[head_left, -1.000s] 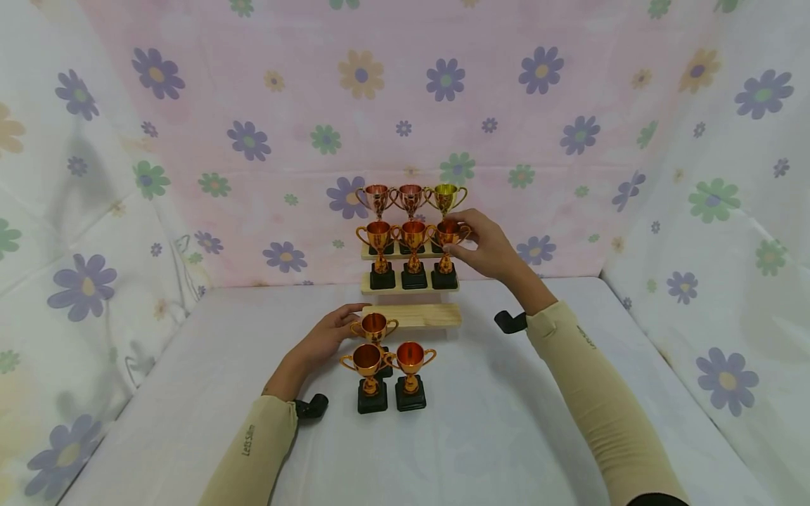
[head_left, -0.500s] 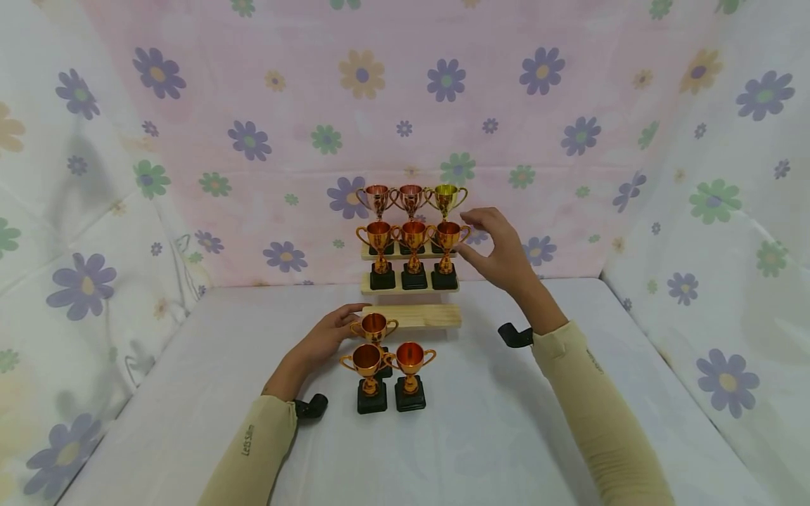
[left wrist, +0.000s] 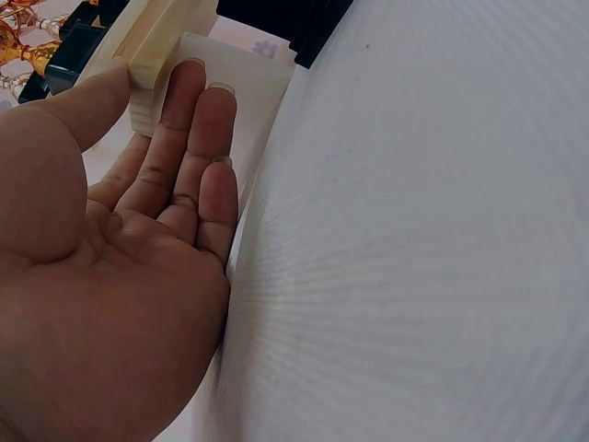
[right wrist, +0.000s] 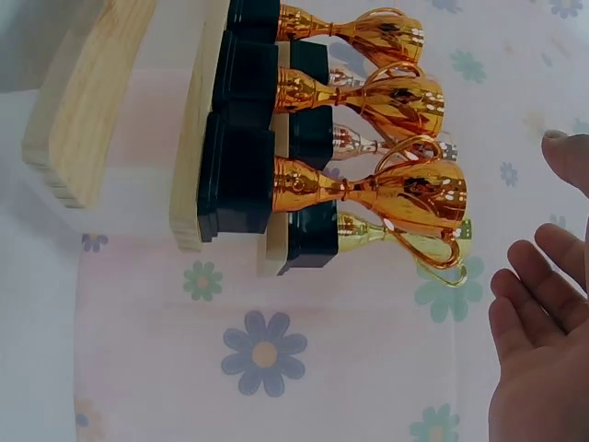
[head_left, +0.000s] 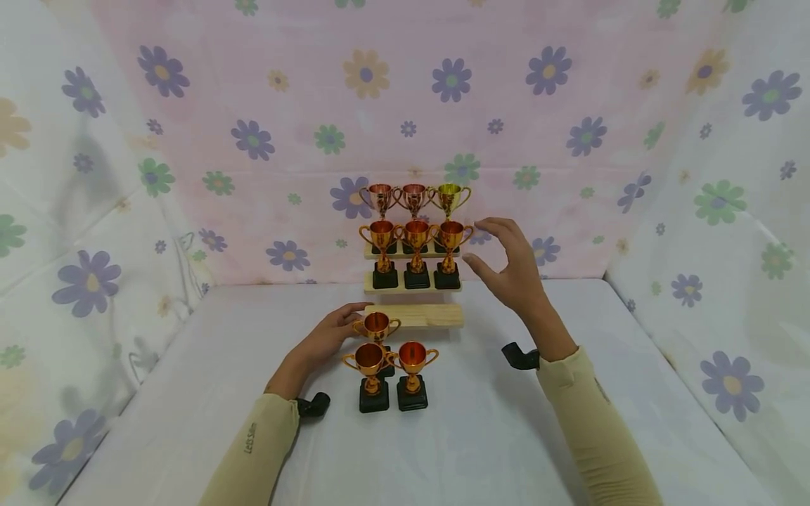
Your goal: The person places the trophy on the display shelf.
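"As flowered cloth [head_left: 405, 154] closes off the far, left and right sides, what lies within?"

"A white-covered table [head_left: 481, 436], with a three-step wooden stand [right wrist: 189, 198] toward the far side."

"And the person's hands?"

"The left hand [head_left: 323, 344] holds the left end of the stand's lowest, nearest board [head_left: 430, 315] between thumb and fingers; how firmly, I cannot tell. The right hand [head_left: 514, 270] is just right of the stand, thumb and fingers spread wide, apart from the trophies."

"Where are those?"

"Nine stand upright, all two-handled. On the far, highest step are two rose-copper trophies [head_left: 382, 199], with a yellow-gold trophy [head_left: 450, 199] at right. Three orange-gold trophies [head_left: 417, 239] line the middle step; the rightmost is nearest the right hand. On the table, near the lowest board, a near-left trophy [head_left: 369, 360] and a near-right trophy [head_left: 413, 358] stand side by side. A farther trophy [head_left: 376, 325], partly hidden behind the near-left one, is close by the left hand."
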Demonstrator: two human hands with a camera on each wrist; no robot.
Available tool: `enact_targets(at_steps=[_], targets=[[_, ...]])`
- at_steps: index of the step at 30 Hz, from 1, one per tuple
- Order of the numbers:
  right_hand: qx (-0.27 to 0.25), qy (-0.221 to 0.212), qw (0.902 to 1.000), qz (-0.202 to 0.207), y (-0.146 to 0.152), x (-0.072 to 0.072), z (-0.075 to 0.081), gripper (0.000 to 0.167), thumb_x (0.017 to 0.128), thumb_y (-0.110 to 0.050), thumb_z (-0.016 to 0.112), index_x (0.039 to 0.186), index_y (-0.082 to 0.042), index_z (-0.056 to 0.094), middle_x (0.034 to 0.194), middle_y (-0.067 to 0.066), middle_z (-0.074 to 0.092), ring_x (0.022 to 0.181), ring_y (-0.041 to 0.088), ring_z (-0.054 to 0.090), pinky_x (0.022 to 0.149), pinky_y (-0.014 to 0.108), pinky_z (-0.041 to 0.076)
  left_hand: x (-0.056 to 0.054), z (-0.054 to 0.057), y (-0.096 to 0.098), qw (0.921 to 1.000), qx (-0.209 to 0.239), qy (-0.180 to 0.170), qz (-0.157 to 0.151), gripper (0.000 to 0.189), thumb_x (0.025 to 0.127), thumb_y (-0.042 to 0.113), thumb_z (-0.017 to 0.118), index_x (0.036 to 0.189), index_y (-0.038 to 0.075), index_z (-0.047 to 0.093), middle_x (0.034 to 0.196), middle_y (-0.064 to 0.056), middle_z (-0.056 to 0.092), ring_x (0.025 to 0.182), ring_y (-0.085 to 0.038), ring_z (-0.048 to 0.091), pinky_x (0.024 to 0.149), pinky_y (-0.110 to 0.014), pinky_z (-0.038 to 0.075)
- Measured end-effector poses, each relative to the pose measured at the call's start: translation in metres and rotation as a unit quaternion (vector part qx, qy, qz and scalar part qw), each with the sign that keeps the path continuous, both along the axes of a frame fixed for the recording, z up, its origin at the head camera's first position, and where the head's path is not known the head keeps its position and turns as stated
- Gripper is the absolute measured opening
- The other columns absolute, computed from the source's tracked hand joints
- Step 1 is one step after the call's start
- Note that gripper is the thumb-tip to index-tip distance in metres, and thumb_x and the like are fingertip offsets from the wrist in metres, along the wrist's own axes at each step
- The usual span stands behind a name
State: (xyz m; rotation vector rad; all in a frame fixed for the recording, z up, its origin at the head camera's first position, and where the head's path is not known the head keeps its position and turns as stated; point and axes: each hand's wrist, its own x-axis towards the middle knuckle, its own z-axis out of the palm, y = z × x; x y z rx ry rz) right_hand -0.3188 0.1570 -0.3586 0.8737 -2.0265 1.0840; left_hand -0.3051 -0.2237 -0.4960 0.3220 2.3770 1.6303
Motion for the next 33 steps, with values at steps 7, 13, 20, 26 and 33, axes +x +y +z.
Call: enact_targets(at_steps=[7, 13, 20, 26, 33], targets=[[0.012, 0.005, 0.9989, 0.045, -0.005, 0.015, -0.004, 0.058, 0.090, -0.009, 0.085, 0.143, -0.008, 0.064, 0.143, 0.013, 0.061, 0.138, 0.031, 0.052, 0.115, 0.056, 0.041, 0.001, 0.003, -0.001, 1.0000, -0.001, 0.000, -0.001, 0.053, 0.109, 0.030, 0.059, 0.160, 0.024, 0.046, 0.145, -0.013, 0.062, 0.135, -0.033, 0.057, 0.123, -0.066, 0.023], [0.046, -0.016, 0.9958, 0.077, -0.017, 0.028, -0.006, 0.061, 0.091, -0.011, 0.084, 0.147, -0.010, 0.060, 0.144, 0.010, 0.062, 0.139, 0.028, 0.053, 0.117, 0.055, 0.041, 0.000, 0.001, -0.002, 1.0000, 0.001, 0.010, 0.001, 0.052, 0.109, 0.028, 0.060, 0.159, 0.023, 0.048, 0.137, -0.014, 0.064, 0.129, -0.032, 0.059, 0.122, -0.064, 0.028], [0.090, -0.041, 0.9864, 0.131, -0.028, 0.038, -0.010, 0.063, 0.090, -0.009, 0.085, 0.148, -0.012, 0.060, 0.145, 0.011, 0.060, 0.139, 0.027, 0.053, 0.115, 0.056, 0.043, 0.000, 0.000, 0.000, 0.9999, 0.013, 0.004, -0.007, 0.052, 0.109, 0.027, 0.061, 0.159, 0.022, 0.048, 0.136, -0.012, 0.066, 0.129, -0.030, 0.061, 0.122, -0.062, 0.030], [0.126, -0.058, 0.9744, 0.177, -0.031, 0.045, -0.010, 0.067, 0.088, -0.016, 0.088, 0.149, -0.014, 0.058, 0.142, 0.004, 0.061, 0.133, 0.026, 0.057, 0.109, 0.052, 0.048, 0.001, 0.001, 0.001, 0.9997, 0.020, 0.007, -0.010, 0.053, 0.109, 0.029, 0.062, 0.159, 0.021, 0.047, 0.136, -0.012, 0.067, 0.130, -0.030, 0.061, 0.121, -0.061, 0.031], [0.205, -0.121, 0.9470, 0.216, -0.031, 0.056, -0.005, 0.064, 0.089, -0.024, 0.089, 0.145, -0.018, 0.060, 0.134, -0.001, 0.063, 0.115, 0.018, 0.064, 0.099, 0.042, 0.055, 0.001, 0.002, 0.001, 0.9998, 0.013, 0.009, -0.008, 0.053, 0.108, 0.030, 0.062, 0.159, 0.023, 0.048, 0.136, -0.011, 0.067, 0.131, -0.030, 0.060, 0.122, -0.060, 0.031]])
